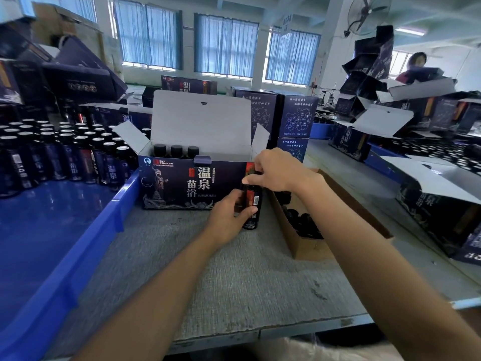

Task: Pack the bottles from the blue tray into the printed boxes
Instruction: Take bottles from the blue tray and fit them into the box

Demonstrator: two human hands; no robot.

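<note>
An open printed box [182, 186], dark blue with white characters, stands on the grey table with its lid up. Three black-capped bottles [176, 151] stand inside at the back. In front of the box's right end I hold a dark bottle [252, 204] upright. My left hand [229, 217] grips its body. My right hand [276, 170] pinches its top, hiding the cap. The blue tray [86, 246] lies at the left, with several dark bottles [65, 152] standing in its far part.
A brown carton [307, 246] holding black caps lies right of my hands. More printed boxes stand behind [296, 118] and at the right [437, 204]. Stacked dark boxes rise at the far left and far right. A person works at the back right.
</note>
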